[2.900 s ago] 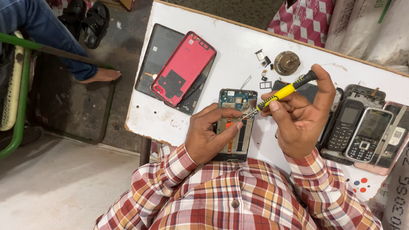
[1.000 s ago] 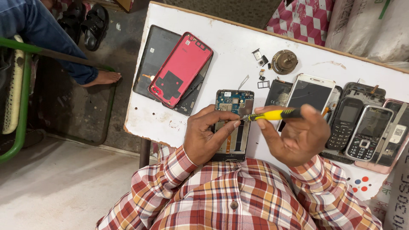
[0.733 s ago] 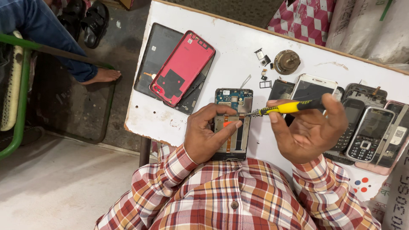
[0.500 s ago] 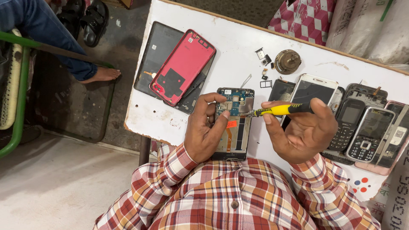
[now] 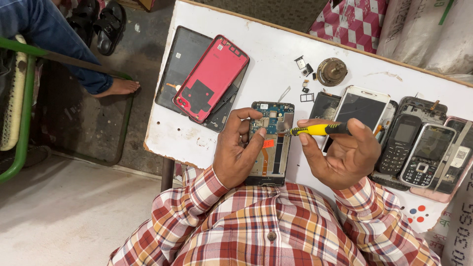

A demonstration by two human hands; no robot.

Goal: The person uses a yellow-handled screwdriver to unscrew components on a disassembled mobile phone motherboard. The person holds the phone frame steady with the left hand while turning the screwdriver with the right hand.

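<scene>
Opened phone, frame centre: gripped by left hand. Yellow screwdriver pinched in right hand, tip at circuit board.

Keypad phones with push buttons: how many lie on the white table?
2, both at the table's right end beside the right hand: a black keypad phone and a silver keypad phone touching it. More may be hidden underneath.

Bright, even daylight; soft shadows, sharp focus, no glare.

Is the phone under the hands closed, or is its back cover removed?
Removed: the phone shows its bare circuit board and inner parts, with the screwdriver tip at them.
</scene>
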